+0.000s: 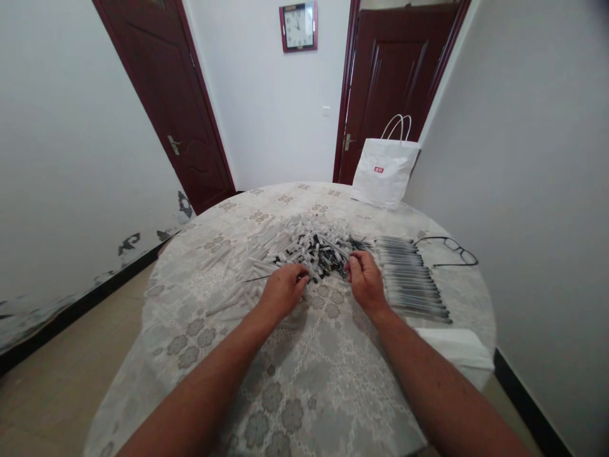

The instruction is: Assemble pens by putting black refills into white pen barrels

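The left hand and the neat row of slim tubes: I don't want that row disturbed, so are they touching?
Apart: in the head view, tablecloth and the right hand lie between the left hand and the neat row of slim tubes.

1. Rnd table (352, 387), 12 = far edge; pale cloth (273, 362) w/ grey-brn flower motifs, hangs past edge at 7–8.
2. Ctr twd 12: loose heap, sm. white pcs (309, 225) mixed w/ dk parts (330, 259).
3. 10–11: whitish tubes (259, 244), scattered, many overlapping.
4. Approx 3: row of slim clear/dk pens (412, 276), side by side.
5. Approx 2: blk-framed specs (460, 251), arms unfolded, pointing twd 9.
6. Approx 1: white bag (387, 174), upright, 2 handles, sm. red label.
7. Approx 4: flat white item (451, 343) nr edge, mat'l unclear.
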`<state>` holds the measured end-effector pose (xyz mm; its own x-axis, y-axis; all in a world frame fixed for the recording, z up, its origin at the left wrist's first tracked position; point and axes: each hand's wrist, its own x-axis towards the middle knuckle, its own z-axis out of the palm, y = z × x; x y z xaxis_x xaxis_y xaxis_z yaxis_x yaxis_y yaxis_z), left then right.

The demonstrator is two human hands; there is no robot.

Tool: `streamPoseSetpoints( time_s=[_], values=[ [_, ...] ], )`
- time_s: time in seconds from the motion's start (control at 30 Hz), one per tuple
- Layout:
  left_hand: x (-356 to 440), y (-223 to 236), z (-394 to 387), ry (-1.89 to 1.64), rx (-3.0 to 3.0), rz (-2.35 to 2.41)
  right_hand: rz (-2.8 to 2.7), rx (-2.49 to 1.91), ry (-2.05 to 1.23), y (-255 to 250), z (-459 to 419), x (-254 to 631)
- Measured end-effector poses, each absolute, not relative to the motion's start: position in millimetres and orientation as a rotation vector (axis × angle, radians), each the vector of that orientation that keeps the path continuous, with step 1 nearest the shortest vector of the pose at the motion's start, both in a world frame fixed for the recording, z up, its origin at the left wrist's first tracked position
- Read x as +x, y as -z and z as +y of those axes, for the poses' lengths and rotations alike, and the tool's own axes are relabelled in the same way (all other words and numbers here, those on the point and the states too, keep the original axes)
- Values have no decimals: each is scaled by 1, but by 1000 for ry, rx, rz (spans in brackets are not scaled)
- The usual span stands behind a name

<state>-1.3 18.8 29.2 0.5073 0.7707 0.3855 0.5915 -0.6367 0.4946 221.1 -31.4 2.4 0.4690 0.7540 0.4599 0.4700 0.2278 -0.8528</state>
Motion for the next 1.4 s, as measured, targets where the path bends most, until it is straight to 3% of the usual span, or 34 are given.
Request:
streamPoseSetpoints(
  time_s=[0.43, 0.9, 1.07, 1.27, 1.4],
  values=[
    [94, -9, 5, -371, 2949, 973, -1078, -1323, -228, -10, -33, 228],
    [82, -5, -8, -219, 2987, 970, -1126, -1349, -238, -9, -34, 225],
    [39, -20, -12, -522, 2611, 1009, -1136, -1335, -286, -8, -35, 220],
    [-11, -34, 14, -1034, 1355, 838, -1189, -1273, -422, -11, -44, 202],
    [-25, -28, 22, -1216, 1133, 751, -1315, -1252, -471, -7, -52, 191]
  ],
)
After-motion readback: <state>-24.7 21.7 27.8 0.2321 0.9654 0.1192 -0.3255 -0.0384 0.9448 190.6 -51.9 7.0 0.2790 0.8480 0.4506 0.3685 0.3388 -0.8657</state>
